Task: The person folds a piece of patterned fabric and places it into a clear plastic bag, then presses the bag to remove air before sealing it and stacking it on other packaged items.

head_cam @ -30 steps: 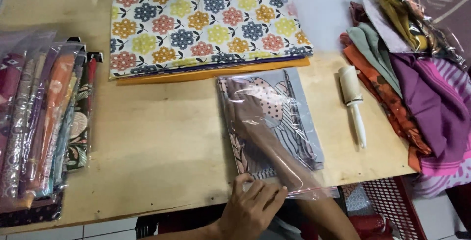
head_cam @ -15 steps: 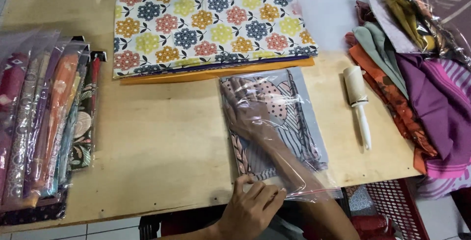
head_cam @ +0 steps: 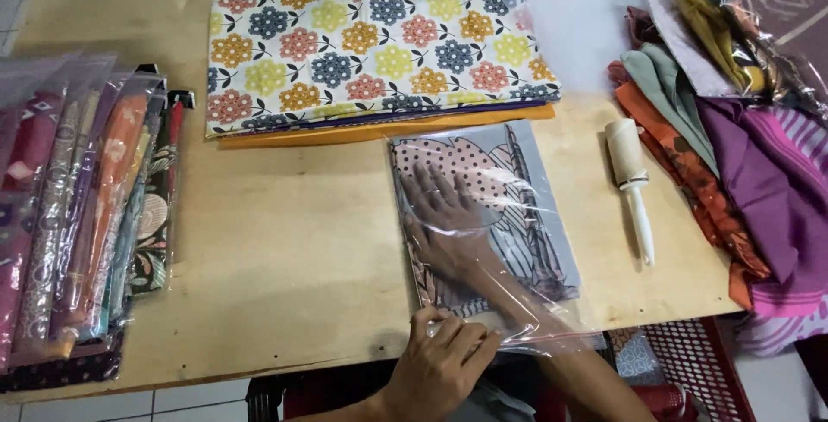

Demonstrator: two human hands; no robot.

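A clear plastic bag (head_cam: 556,241) lies on the wooden table (head_cam: 285,249), its open end at the front edge. Inside it is a folded cloth (head_cam: 526,172) with dots, stripes and grey patches. My right hand (head_cam: 444,219) is inside the bag, flat on the cloth with fingers spread, and its forearm passes through the opening. My left hand (head_cam: 440,362) pinches the bag's open edge at the front of the table.
A folded floral cloth (head_cam: 371,42) lies on an orange one (head_cam: 388,131) behind the bag. A white lint roller (head_cam: 630,180) is to the right, beside a pile of loose cloths (head_cam: 742,163). Several bagged cloths (head_cam: 78,215) are stacked on the left. A red mesh basket (head_cam: 690,370) stands below.
My right hand has settled flatter on the cloth inside the bag, and the plastic lies lower over it. My left hand stays at the opening.
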